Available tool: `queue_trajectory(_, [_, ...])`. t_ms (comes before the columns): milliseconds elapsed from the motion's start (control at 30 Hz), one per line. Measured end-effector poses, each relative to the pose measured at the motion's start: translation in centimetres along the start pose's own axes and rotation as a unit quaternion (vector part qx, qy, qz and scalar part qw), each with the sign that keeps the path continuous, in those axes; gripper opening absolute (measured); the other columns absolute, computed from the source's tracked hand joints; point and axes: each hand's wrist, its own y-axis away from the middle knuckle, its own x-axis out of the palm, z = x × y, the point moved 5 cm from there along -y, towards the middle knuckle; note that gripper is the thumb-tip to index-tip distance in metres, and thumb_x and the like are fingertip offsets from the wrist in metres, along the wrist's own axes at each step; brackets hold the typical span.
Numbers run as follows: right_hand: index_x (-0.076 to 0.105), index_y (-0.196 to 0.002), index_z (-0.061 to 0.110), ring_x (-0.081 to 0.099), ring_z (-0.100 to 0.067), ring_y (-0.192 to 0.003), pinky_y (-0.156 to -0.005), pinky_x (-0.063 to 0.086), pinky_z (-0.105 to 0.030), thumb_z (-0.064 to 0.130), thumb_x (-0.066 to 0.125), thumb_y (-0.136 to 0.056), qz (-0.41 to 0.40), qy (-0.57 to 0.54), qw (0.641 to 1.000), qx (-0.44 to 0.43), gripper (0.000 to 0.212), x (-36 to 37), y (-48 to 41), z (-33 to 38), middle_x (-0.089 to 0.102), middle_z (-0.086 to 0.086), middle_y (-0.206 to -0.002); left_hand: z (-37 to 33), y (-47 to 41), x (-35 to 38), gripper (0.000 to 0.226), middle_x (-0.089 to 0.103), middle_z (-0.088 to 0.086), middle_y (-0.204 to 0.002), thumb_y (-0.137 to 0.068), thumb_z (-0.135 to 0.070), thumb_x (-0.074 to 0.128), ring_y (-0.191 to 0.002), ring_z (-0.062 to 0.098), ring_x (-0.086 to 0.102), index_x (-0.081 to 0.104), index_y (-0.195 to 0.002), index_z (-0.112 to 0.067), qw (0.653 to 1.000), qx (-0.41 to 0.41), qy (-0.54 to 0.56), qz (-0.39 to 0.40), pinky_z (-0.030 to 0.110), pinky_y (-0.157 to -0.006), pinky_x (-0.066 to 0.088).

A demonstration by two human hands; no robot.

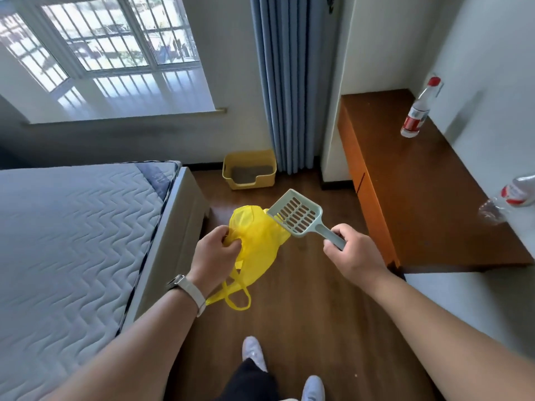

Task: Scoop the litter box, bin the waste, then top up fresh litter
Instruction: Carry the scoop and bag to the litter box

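one scoop (295,217), one bag (257,241), one litter box (228,175), two bottles (419,108) (518,193)

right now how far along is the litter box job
Barely begun. Done: the tools are picked up, the right hand gripping the scoop, the left hand holding the yellow bag. In hand: nothing being scooped; the scoop is empty and the litter box sits ahead on the floor by the curtain, apart from both hands. Left: scooping, binning the waste and topping up; no fresh litter is in view.

Thin glossy plastic bag (257,241); matt plastic scoop (295,217); smooth wood-look floor (312,299); quilted cloth mattress (72,227); litter box (249,169) probably plastic.
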Motion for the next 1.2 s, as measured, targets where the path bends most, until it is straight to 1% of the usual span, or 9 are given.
queue_trajectory(67, [0.057,-0.094,0.023,0.059,-0.015,-0.056,-0.053,0.056,-0.036,0.036,0.056,-0.093,0.010,-0.001,1.000,-0.001,0.013,0.9,-2.4,0.3,0.059,0.007,-0.066,0.7,-2.0,-0.1,0.021,0.044,0.002,-0.058,-0.084,-0.017,0.060,-0.046,0.007,0.036,0.048,-0.071,-0.006,1.000,-0.010,0.014,-0.002,0.019,-0.042,0.032])
queue_trajectory(233, [0.057,-0.095,0.023,0.060,-0.014,-0.055,-0.051,0.056,-0.026,0.035,0.056,-0.093,0.031,0.012,0.999,0.003,0.012,3.1,-9.3,1.3,0.059,0.009,-0.068,3.1,-8.7,-0.1,0.023,0.042,-0.002,-0.055,-0.083,-0.017,0.061,-0.049,0.012,0.037,0.045,-0.065,-0.014,0.999,-0.037,0.024,-0.008,0.030,-0.047,0.035])
queue_trajectory(367, [0.057,-0.095,0.023,0.059,-0.014,-0.055,-0.049,0.054,-0.027,0.034,0.056,-0.094,0.035,0.027,0.999,0.021,0.012,5.0,-16.6,2.1,0.059,0.008,-0.067,5.3,-15.8,-0.2,0.020,0.045,-0.001,-0.056,-0.084,-0.016,0.061,-0.048,0.010,0.038,0.049,-0.067,-0.014,0.998,-0.048,0.032,0.005,0.019,-0.042,0.032])
queue_trajectory(467, [0.057,-0.092,0.023,0.059,-0.015,-0.054,-0.048,0.053,-0.029,0.035,0.055,-0.094,0.047,0.035,0.998,0.028,0.011,6.4,-22.0,3.8,0.059,0.006,-0.066,6.8,-20.9,-1.2,0.016,0.047,0.005,-0.060,-0.084,-0.015,0.060,-0.049,0.012,0.041,0.052,-0.070,-0.009,0.996,-0.074,0.040,0.011,0.018,-0.037,0.033])
queue_trajectory(567, [0.056,-0.088,0.026,0.059,-0.015,-0.056,-0.051,0.055,-0.040,0.036,0.056,-0.091,0.048,0.046,0.997,0.028,0.010,7.8,-27.7,5.9,0.059,0.006,-0.065,8.3,-26.7,-3.3,0.015,0.049,0.003,-0.060,-0.082,-0.020,0.059,-0.053,0.015,0.044,0.053,-0.072,-0.010,0.995,-0.087,0.040,0.002,0.028,-0.044,0.036])
queue_trajectory(633, [0.055,-0.085,0.027,0.058,-0.016,-0.057,-0.053,0.053,-0.043,0.036,0.056,-0.089,0.033,0.046,0.998,0.034,0.011,8.5,-31.1,7.2,0.059,0.005,-0.064,8.8,-30.5,-5.0,0.013,0.047,0.001,-0.058,-0.080,-0.021,0.059,-0.053,0.016,0.044,0.054,-0.072,-0.012,0.995,-0.090,0.051,-0.004,0.031,-0.045,0.036])
queue_trajectory(733, [0.055,-0.083,0.025,0.057,-0.016,-0.059,-0.054,0.051,-0.039,0.033,0.058,-0.088,0.016,0.046,0.998,0.038,0.010,9.2,-34.9,9.0,0.059,0.004,-0.064,9.1,-35.3,-7.1,0.014,0.044,-0.001,-0.056,-0.078,-0.024,0.058,-0.052,0.017,0.043,0.052,-0.072,-0.013,0.994,-0.086,0.063,-0.023,0.036,-0.048,0.038])
queue_trajectory(900, [0.056,-0.086,0.025,0.057,-0.014,-0.061,-0.054,0.046,-0.032,0.032,0.059,-0.088,0.029,0.064,0.997,0.042,0.008,10.1,-39.4,9.8,0.060,0.005,-0.067,9.3,-40.7,-8.1,0.010,0.051,0.006,-0.061,-0.081,-0.023,0.059,-0.056,0.018,0.046,0.057,-0.074,-0.016,0.994,-0.082,0.062,-0.028,0.039,-0.052,0.042])
queue_trajectory(1200, [0.056,-0.084,0.025,0.058,-0.014,-0.063,-0.058,0.050,-0.035,0.032,0.060,-0.088,0.047,0.052,0.997,0.045,0.009,12.5,-48.6,8.6,0.061,0.005,-0.068,9.7,-48.3,-6.7,0.012,0.048,0.001,-0.061,-0.085,-0.021,0.060,-0.054,0.016,0.045,0.056,-0.074,-0.019,0.994,-0.097,0.045,-0.017,0.026,-0.043,0.036])
